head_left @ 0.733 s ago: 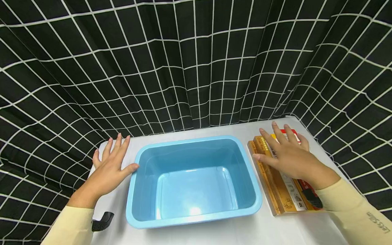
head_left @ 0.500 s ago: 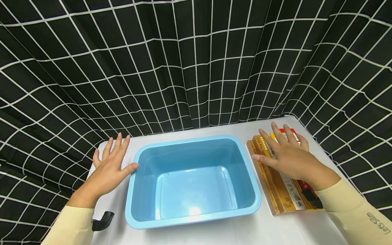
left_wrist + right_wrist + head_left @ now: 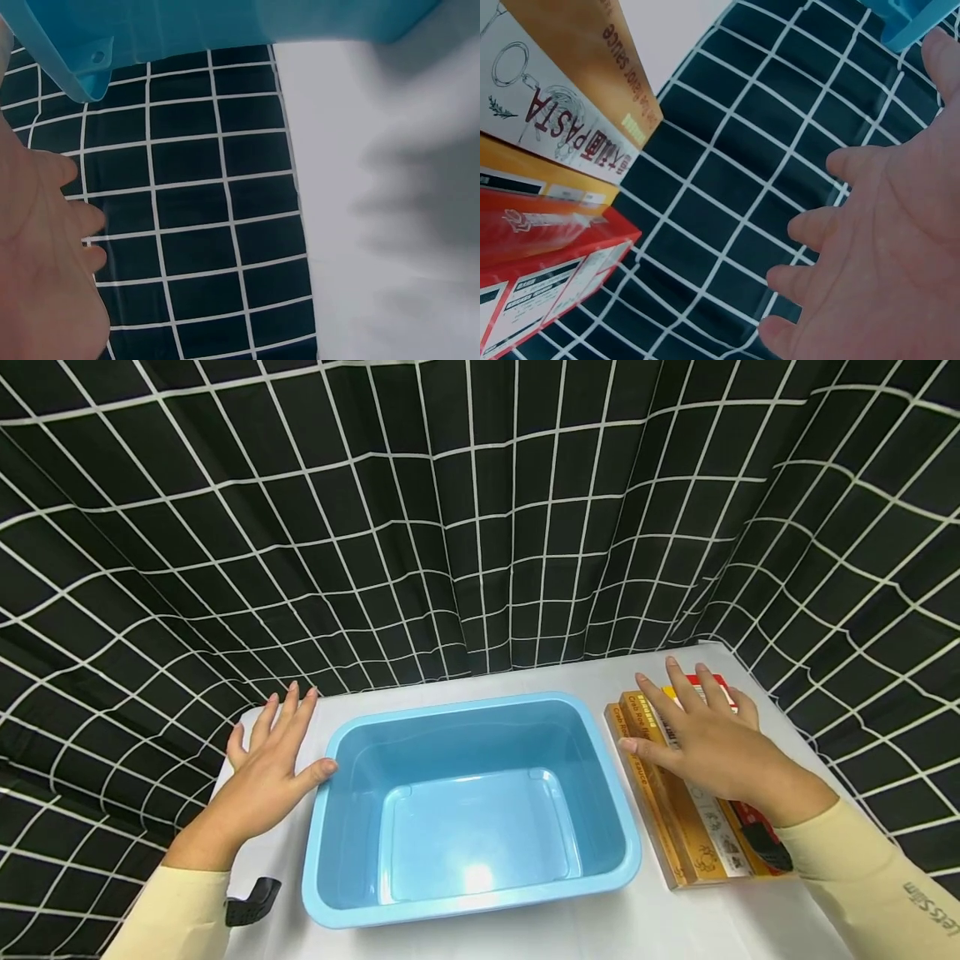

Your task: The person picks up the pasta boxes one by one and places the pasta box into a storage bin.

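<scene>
My left hand [image 3: 266, 777] is spread with straight fingers beside the left rim of a blue plastic tub [image 3: 480, 827]. Its thumb tip overlaps that rim in the head view; whether it touches cannot be told. Over a row of boxed food at the right, my right hand [image 3: 716, 752] hovers with fingers spread, holding nothing. Below it stand orange boxes [image 3: 667, 827], one with a white panel reading "PASTA" in the right wrist view, and a red box [image 3: 562, 281]. In that view a gap separates the palm [image 3: 900, 247] from the boxes. The hand partly hides them in the head view.
A white-covered table [image 3: 570, 927] bears everything. Black curtain [image 3: 480, 527] with a white grid closes off the back and both sides. A black curved piece [image 3: 252, 902] shows by the left wrist, another dark piece [image 3: 765, 846] by the right wrist.
The tub's near left corner appears slightly lower and further left in the head view; whether tub or camera moved is unclear. Both hands keep almost the same pose.
</scene>
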The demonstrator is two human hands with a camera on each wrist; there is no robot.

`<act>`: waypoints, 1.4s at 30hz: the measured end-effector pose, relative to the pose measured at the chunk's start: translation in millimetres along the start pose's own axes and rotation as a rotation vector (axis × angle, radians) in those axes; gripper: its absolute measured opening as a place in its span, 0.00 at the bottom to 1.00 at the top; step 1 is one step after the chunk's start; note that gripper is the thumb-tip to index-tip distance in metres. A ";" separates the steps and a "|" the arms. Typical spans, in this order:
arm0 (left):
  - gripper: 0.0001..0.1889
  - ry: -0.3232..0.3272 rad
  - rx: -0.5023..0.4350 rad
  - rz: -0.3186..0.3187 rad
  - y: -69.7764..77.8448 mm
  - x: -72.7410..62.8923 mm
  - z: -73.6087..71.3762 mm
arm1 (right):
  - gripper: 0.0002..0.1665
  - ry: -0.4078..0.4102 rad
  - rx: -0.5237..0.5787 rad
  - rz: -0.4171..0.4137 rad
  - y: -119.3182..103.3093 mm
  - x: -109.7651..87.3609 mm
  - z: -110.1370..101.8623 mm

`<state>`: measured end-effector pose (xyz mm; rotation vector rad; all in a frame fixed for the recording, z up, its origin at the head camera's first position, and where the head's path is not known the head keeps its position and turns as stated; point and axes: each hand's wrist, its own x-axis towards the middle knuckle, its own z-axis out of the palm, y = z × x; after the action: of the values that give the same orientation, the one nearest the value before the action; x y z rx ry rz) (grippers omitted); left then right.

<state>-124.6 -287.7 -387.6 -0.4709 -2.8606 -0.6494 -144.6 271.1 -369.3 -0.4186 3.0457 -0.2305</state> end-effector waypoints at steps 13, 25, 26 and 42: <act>0.49 0.059 -0.262 0.093 -8.5 -4.0 4.6 | 0.58 -0.039 0.152 -0.060 8.2 -8.5 -10.8; 0.36 0.106 -0.676 0.101 -11.7 -9.0 22.3 | 0.39 0.044 0.654 -0.173 35.3 -22.6 -18.0; 0.35 0.110 -0.695 0.098 -11.9 -9.8 24.8 | 0.37 0.060 0.699 -0.198 36.9 -23.4 -18.7; 0.34 0.112 -0.953 0.141 -14.3 -19.9 53.2 | 0.50 0.079 1.263 -0.214 87.2 -33.4 -14.2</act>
<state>-115.9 -281.5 -445.2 -0.6979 -2.2084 -1.9111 -136.6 365.1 -367.6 -0.5664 2.2245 -1.9663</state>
